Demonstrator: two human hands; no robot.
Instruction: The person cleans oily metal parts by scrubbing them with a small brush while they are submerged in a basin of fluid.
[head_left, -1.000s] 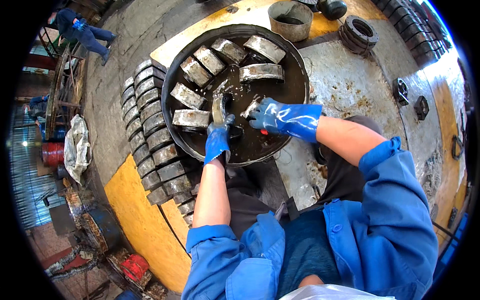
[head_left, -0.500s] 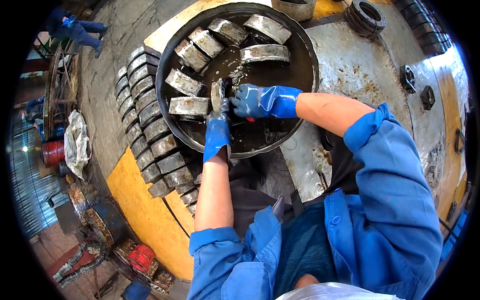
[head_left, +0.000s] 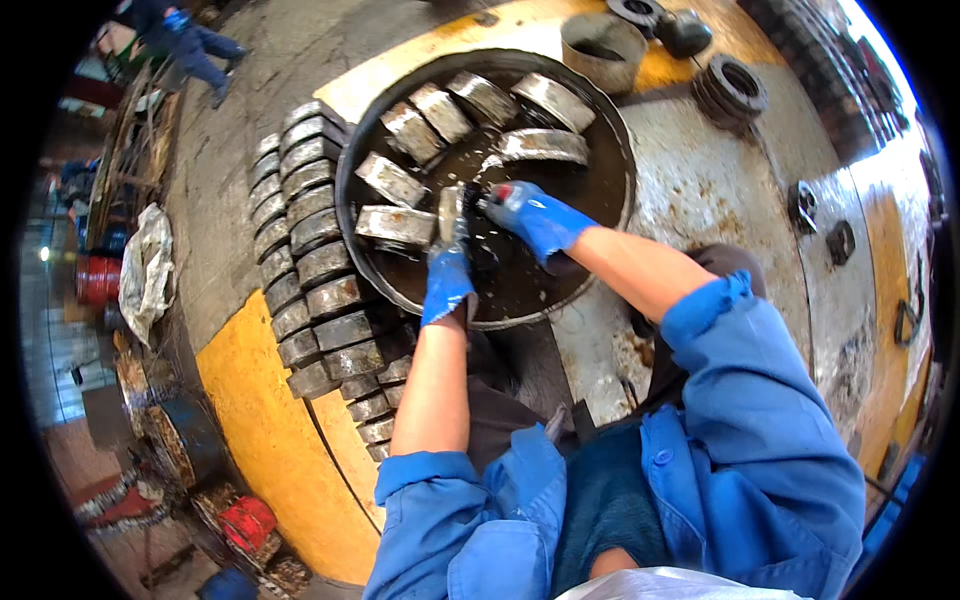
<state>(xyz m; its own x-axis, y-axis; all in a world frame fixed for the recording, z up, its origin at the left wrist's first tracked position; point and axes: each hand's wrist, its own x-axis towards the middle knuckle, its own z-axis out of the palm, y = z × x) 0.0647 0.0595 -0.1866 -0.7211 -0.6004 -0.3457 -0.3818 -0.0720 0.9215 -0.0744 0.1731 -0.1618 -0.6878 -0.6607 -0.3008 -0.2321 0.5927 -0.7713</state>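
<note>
A round black tub [head_left: 345, 215] holds dark liquid and several curved, stained metal segments [head_left: 392, 226]. Over the tub, my left hand [head_left: 449, 282], in a blue rubber glove, is closed around one such metal segment [head_left: 452, 210] standing on edge. My right hand [head_left: 535, 216], gloved alike, is closed beside that segment's right side. It grips a small tool with a red part [head_left: 503, 192]; most of the tool is hidden by the glove, so its kind does not show.
Left of the tub, rows of stacked metal segments [head_left: 318, 228] stand close to the rim. Behind it sits a grey bucket [head_left: 602, 55], with stacked metal rings [head_left: 730, 92] to its right. Another person [head_left: 190, 45] is at the far left.
My view has shifted, so the tub sits lower in it. My right hand has turned, its fingers now up by the segment, and the red part shows on top instead of beneath.
</note>
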